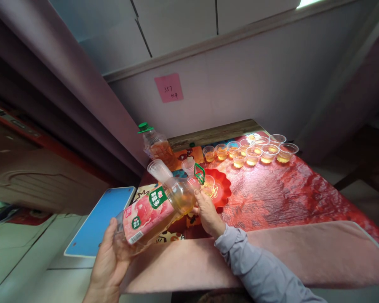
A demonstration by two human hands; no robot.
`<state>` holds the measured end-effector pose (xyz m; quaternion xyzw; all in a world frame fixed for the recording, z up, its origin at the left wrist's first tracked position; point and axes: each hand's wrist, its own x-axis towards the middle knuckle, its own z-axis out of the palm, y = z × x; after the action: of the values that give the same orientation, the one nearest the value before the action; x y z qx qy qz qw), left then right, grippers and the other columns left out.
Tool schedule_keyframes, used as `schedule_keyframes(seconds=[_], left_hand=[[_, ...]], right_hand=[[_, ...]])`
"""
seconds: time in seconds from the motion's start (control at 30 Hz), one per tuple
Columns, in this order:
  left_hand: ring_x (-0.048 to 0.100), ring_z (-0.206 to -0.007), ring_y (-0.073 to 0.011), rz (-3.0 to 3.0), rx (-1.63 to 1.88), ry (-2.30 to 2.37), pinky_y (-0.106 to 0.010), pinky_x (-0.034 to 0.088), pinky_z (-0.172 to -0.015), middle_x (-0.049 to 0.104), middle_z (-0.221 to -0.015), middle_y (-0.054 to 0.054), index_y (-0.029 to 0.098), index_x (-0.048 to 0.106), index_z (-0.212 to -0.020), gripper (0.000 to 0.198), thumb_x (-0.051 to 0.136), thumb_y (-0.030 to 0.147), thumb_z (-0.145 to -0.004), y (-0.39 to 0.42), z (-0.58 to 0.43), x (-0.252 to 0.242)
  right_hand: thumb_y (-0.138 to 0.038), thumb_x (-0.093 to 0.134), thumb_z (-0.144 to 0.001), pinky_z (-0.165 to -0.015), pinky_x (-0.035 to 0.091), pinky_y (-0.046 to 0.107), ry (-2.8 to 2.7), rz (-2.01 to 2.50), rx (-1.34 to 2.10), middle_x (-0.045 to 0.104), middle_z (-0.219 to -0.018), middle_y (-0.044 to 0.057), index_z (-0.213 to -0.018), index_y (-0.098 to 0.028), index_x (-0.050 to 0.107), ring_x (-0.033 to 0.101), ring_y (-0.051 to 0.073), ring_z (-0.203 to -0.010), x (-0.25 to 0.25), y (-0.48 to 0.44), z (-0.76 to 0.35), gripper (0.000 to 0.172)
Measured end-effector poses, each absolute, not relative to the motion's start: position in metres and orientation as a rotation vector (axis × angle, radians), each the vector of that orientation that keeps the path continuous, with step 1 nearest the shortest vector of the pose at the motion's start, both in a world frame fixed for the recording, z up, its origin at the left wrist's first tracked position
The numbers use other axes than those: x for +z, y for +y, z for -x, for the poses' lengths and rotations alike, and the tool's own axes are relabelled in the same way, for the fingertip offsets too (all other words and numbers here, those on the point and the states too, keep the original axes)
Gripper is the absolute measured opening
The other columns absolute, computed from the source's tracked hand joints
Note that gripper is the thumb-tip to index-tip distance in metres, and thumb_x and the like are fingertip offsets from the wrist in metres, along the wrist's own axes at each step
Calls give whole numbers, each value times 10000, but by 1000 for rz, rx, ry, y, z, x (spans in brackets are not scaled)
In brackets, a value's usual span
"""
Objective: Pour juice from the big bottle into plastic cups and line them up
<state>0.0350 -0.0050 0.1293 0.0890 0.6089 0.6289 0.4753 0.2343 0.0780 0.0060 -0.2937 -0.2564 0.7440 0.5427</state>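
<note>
The tilted bottle [154, 210] rested in the curled fingers of the left hand [109, 261]. Its mouth sat at the right hand [208, 214] fingertips, above the cup [209, 185] on the red plate [225, 191]. I couldn't tell what the right hand gripped. A slow, steady tilt seemed wisest.

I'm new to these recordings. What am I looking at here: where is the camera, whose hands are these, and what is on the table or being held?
There is no machine here. One camera sits on a person's head and looks down at their own two bare hands, so the view is tilted. The left hand grips the base of a large bottle with a pink label, tipped with its mouth toward a clear cup on a red plate. The right hand is at the bottle's neck; whether it grips is unclear. On the red cloth stand a row of filled cups and a second bottle with a green cap.
</note>
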Motion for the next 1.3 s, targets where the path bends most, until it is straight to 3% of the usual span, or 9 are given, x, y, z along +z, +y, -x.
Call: schedule_keyframes(seconds=[0.2,0.33,0.5,0.97,1.3], left_hand=[[795,-1143,-375,-202,1545,1479,-515,645,-989,834,-1144,-192,59,554,-1614,577,449,325,-1113,-5,-33,126],[789,-1161,-377,-162,1552,1441,-534,633,-1015,837,-1159,-166,119,580,-1612,564,472,343,-1106,-4,-33,124],[789,-1159,-388,-180,1535,1472,-553,631,-1014,838,-1145,-177,90,572,-1609,575,479,338,-1099,-5,-32,125],[785,-1172,-382,-165,1538,1420,-574,607,-1052,843,-1163,-149,158,565,-1622,567,529,303,-1076,-8,-31,125],[790,-1158,-390,-178,1528,1447,-581,603,-1063,847,-1090,-172,90,511,-1654,613,461,361,-1106,-8,-31,124]], right_hand=[[-862,790,-801,-779,680,345,-599,712,1769,845,-1199,121,-1272,-216,753,828,280,-1046,7,78,-235,800],[-870,779,-803,-781,681,345,-604,713,1771,837,-1209,126,-1281,-213,748,828,278,-1041,7,78,-234,813],[-868,769,-813,-790,683,354,-610,715,1767,835,-1197,118,-1276,-224,747,825,279,-1047,8,78,-234,793],[-863,766,-820,-777,680,354,-611,744,1761,833,-1227,115,-1275,-241,745,821,289,-1065,7,78,-234,771],[-851,779,-821,-754,667,333,-613,725,1766,842,-1198,112,-1274,-223,762,821,269,-1012,6,78,-235,774]])
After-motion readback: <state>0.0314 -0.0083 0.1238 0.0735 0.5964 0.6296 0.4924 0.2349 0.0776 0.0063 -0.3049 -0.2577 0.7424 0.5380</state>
